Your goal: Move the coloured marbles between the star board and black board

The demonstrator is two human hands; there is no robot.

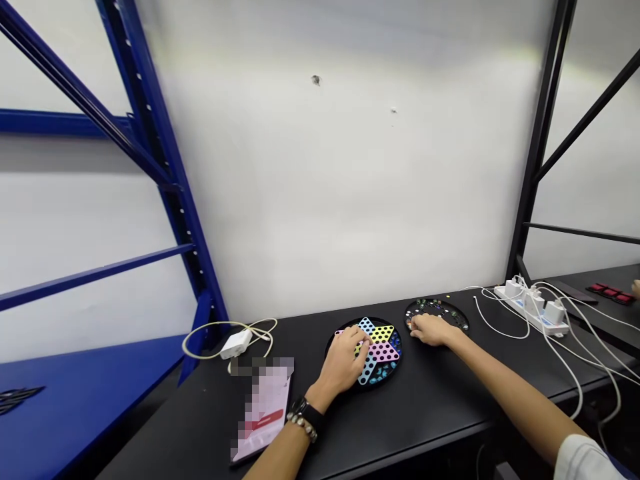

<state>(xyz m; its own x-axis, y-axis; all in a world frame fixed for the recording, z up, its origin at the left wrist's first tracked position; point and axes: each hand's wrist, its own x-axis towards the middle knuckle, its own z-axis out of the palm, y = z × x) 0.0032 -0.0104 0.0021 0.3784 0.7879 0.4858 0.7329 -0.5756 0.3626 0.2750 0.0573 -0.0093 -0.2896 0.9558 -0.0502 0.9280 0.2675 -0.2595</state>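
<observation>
A round Chinese checkers board (384,352) with a star of pink, yellow and light-blue holed panels lies on the black table. Blue pieces rest in its rim compartments at the right and bottom. Over the left part of the star is my left hand (345,357), its fingers bent together; whatever they hold is hidden. To the right of the board sits a round black tray (463,319) with small marbles of several colours scattered in it. My right hand (430,329) reaches onto this tray's near-left edge with curled fingers, and its fingertips cannot be made out clearly.
A phone (270,407) lies beside my left forearm. Behind it is a white charger (237,343) with a looped cable. At right, a white power strip (533,310) trails several cables over the table edge. Blue rack posts (173,180) stand left, a white wall behind.
</observation>
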